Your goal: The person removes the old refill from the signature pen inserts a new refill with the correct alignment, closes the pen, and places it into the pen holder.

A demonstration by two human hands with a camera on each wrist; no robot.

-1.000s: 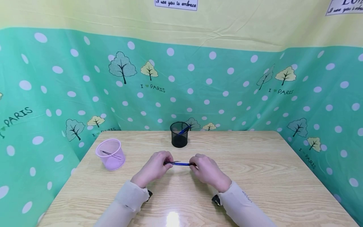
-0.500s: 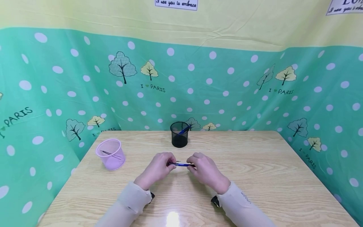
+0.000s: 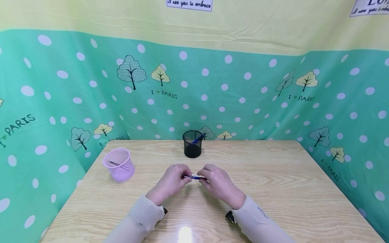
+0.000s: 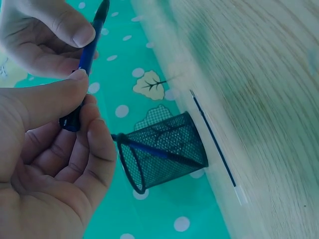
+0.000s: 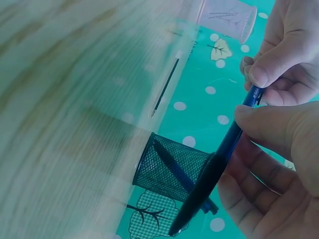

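A blue pen with a dark grip section is held between both hands over the middle of the table. My left hand pinches one end between thumb and fingers. My right hand pinches the barrel further along; in the right wrist view the black grip extends past its fingers to a tapered tip. On the table beyond the hands lies a thin pen refill with a pale end, mostly hidden by the hands in the head view.
Behind the hands stands a black mesh pen cup with a blue pen leaning in it. To the left, a lilac mesh cup contains thin dark sticks. A polka-dot curtain hangs behind the wooden table.
My left hand has shifted right and slightly nearer, closing toward my right hand, which moved slightly left. Less of the pen shows between them now.
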